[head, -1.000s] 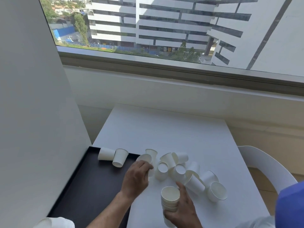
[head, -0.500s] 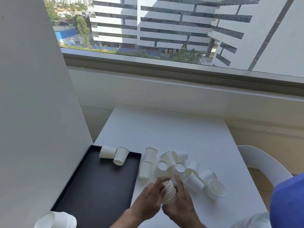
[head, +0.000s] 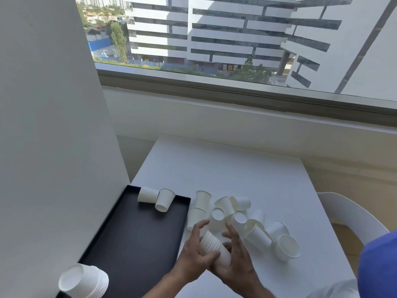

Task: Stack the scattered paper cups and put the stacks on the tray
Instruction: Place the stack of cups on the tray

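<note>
A tilted stack of white paper cups (head: 211, 246) is held between both hands near the table's front edge. My left hand (head: 193, 258) wraps its left side and my right hand (head: 237, 263) cradles it from the right and below. Beyond the hands, several loose white cups (head: 225, 211) lie scattered on the white table (head: 236, 168). The black tray (head: 133, 235) lies at the left. Two loose cups (head: 156, 196) lie at its far end and a finished stack (head: 83, 280) lies on its side at its near corner.
A white wall panel (head: 49, 125) stands right against the tray's left side. A white chair (head: 352, 214) is at the table's right edge. A window sill runs behind the table. A blue cap brim (head: 378, 267) fills the lower right corner.
My left hand left the loose cups by the tray and came back to the stack. The stack, upright in my right hand before, is now tilted and held by both hands.
</note>
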Demonstrator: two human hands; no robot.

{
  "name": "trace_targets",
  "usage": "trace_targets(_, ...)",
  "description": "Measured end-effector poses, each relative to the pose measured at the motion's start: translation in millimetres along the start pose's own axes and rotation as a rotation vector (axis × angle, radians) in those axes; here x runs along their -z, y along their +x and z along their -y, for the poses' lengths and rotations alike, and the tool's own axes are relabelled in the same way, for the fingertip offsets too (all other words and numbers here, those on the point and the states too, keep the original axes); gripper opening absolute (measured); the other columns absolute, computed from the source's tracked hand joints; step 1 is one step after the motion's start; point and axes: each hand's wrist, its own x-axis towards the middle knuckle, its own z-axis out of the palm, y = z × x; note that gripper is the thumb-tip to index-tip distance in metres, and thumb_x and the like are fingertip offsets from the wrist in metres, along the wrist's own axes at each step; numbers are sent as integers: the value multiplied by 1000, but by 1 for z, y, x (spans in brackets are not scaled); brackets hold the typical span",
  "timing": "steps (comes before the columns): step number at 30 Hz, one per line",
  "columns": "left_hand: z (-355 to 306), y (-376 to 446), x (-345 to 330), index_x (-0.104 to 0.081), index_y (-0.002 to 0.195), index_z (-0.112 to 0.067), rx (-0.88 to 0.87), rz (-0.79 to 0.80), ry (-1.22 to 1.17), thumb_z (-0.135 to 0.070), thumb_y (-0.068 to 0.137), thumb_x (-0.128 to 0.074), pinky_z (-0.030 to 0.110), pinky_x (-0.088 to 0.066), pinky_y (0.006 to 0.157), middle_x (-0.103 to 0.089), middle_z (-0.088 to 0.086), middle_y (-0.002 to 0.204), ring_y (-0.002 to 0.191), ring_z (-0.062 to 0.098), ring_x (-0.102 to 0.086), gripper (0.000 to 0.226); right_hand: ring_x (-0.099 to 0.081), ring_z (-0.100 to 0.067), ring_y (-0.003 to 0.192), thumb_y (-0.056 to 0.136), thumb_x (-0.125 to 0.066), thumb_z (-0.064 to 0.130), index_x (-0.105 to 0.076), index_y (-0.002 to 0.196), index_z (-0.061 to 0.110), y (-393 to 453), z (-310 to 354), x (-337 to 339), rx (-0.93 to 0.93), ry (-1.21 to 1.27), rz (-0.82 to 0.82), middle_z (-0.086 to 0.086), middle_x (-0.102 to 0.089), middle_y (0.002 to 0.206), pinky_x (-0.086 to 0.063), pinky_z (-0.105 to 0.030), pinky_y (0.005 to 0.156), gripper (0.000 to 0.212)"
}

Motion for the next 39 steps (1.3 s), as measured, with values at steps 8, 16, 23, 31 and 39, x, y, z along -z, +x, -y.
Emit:
trace_targets(8,24,-27,37,-40,132,-38,335,-316,-408,-30,55,-85,45,-59,78,-73,12,104,97,33,-69,90,-69,-15,82,57,-85,17,-55,108,29,-1,8,-14,-166,171,128,4,-64,106,-62,-36,66,60)
trace_targets(16,45,-75,72,-60,113,-17,563,-621,-472,-43,62,-71,37,-48,78,-69,7,111,104,26,-63,58,-70,-10,88,65,-81,22,-63,102,28,4,53,-61,49,197,245,10,-68,104,-62,-28,70,43)
trace_targets(23,63,-113,95,-75,101,-16,693,-741,-510,-32,96,-60,36,-52,73,-75,9,97,88,24,-67,22,-65,-7,90,68,-76,34,-65,83,22,12,84,-109,270,13,419,11,-64,111,-56,-33,81,22)
trace_targets(31,71,-131,111,-73,105,-14,694,-1007,-667,-22,97,-57,41,-60,78,-73,10,104,98,26,-69,19,-58,1,103,71,-71,45,-62,91,30,22,101,-157,358,-100,576,19,-57,127,-46,-16,91,27)
trace_targets(39,76,-139,114,-73,103,-10,697,-1121,-765,-6,95,-49,35,-58,70,-72,15,107,101,27,-67,26,-60,-13,105,76,-60,49,-59,97,29,23,111,-178,506,-249,671,17,-53,132,-47,-22,86,29)
